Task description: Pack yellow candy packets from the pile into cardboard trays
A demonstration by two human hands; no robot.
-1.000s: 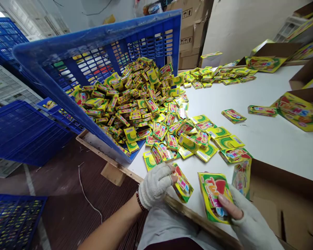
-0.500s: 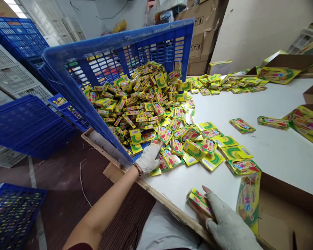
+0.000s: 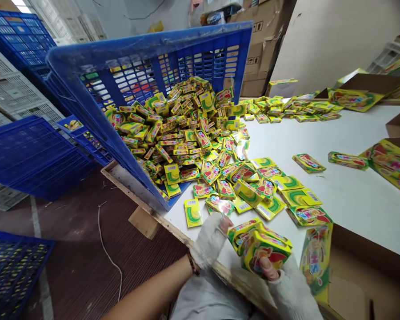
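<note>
Right hand [image 3: 288, 284]: is coming up from the lower right in a fingerless white glove, its bare thumb pressing across the front of the held packets [image 3: 268, 249] and clamping them.
Held packets: are standing tilted together above the near table edge, between the two hands.
Left hand [image 3: 211, 240]: is angling up and to the right from the wrist, back of the glove uppermost, bare fingertips lying at the left end of the held packets; whether they are pinching one, I cannot tell.
Bracelet [image 3: 193, 264]: is circling the left wrist.
Wooden edge [image 3: 240, 284]: is running beneath both hands.
Open carton [image 3: 346, 289]: is standing just beside the right hand, its printed flap [image 3: 316, 258] bordering the space there.
Loose packets [image 3: 248, 193]: are lying scattered beyond the hands, partly overlapping, and crowding the way to the crate.
Blue crate [image 3: 150, 38]: is tilting at the left, a heap of packets [image 3: 183, 133] spilling from it onto the white table top [image 3: 273, 142].
Far row of packets [image 3: 290, 109]: is lining the back edge.
Cardboard boxes [image 3: 260, 58]: are standing stacked behind.
</note>
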